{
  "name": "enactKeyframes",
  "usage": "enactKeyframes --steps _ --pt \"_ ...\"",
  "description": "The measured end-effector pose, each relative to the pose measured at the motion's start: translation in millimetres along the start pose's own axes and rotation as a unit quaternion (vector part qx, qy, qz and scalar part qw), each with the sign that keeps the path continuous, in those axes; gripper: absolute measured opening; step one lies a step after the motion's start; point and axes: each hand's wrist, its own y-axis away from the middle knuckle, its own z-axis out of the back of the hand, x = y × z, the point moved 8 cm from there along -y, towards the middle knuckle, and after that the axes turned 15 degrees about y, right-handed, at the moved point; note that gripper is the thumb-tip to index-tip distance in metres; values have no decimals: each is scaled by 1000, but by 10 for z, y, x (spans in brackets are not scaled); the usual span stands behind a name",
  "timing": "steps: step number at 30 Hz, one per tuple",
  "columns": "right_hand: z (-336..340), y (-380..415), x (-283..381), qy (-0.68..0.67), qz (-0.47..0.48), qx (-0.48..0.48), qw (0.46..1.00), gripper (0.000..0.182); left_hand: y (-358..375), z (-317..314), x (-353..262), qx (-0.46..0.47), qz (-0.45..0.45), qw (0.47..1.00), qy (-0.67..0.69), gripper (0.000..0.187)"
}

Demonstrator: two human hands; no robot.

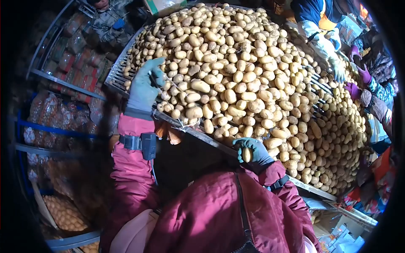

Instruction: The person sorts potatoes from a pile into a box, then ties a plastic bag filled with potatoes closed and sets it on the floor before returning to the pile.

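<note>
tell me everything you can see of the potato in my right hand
The potato is oval and yellowish tan, its skin lit on the side facing the camera. Your gloved right hand holds it with curled fingers that hide part of it, long side running roughly up and down in the picture. It is by the near rail, beside the heaped pile. Any marks on its skin are too small to tell.

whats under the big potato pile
Slatted metal bars show at the left end of the potato pile, and more through gaps toward the right. Under the middle, the potatoes cover everything, so I can't tell what is there.
</note>
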Motion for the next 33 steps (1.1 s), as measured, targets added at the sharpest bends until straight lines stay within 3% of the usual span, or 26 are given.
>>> enactKeyframes --steps 2,3,5,6,8,9,10,11,13,14,15,17,19,21,22,24,27,28,29,30,32,33 --pt "-18 21 -46 -33 -93 53 994 26 10 38 -190 3 -10 1000 10 36" --pt "-71 28 -108 -34 -92 54 994 26 23 -16 -336 29 -43 998 -34 30" --pt "-39 -3 1 26 38 -34 998 28 -30 -48 -448 34 -44 997 -44 31" --pt "-80 9 -25 26 43 -29 998 28 -40 -52 -537 29 -48 997 -46 31" --pt "-110 -23 -50 -24 -55 20 998 32 -107 -111 -704 12 -44 999 2 32" --pt "-140 -28 -92 -24 -55 21 998 32 -107 -157 -789 3 -40 999 27 33" --pt "-138 -44 -70 5 10 -12 1000 32 -46 -284 -1006 -31 -94 995 -25 36" --pt "-108 -44 20 35 76 -46 995 32 -68 -265 -1119 -21 -87 996 -17 38" --pt "-142 -38 5 -10 42 -14 999 30 -38 -227 -1339 -43 -106 993 -10 42" --pt "-179 -29 -21 -53 5 15 998 28 -30 -126 -1435 -34 -126 986 -107 43" --pt "-178 -27 -3 -54 4 16 998 28 -11 -1 -1516 -24 -143 968 -203 44" --pt "-261 -21 -89 -148 -73 60 985 36 83 277 -1574 -73 -133 972 -179 44" --pt "-315 0 -120 -213 -82 73 971 36 314 733 -1691 -179 -142 906 -357 42" --pt "-456 50 -226 -363 -166 109 911 38 314 2507 -1614 -68 -30 988 -137 36" --pt "-477 60 -256 -367 -168 109 908 38 637 2612 -1675 -189 -48 933 -302 36" --pt "-537 93 -341 -403 -196 111 887 38 1269 3088 -1608 -298 15 813 -500 36" --pt "-559 113 -383 -442 -198 102 869 37 2189 3574 -1242 -343 146 645 -667 38" --pt "-553 111 -382 -445 -200 100 867 37 2356 3395 -1070 -339 162 613 -695 39" --pt "-441 75 -334 -329 -142 76 930 37 2421 3257 -875 -330 162 599 -711 39" --pt "-353 48 -272 -206 -82 52 974 36 2343 2914 -644 -310 130 624 -706 40" --pt "-443 37 -394 -260 -127 57 956 36 2031 2070 -91 -248 58 735 -628 43" --pt "-498 39 -466 -312 -167 61 933 36 1881 1737 285 -197 59 822 -531 44"
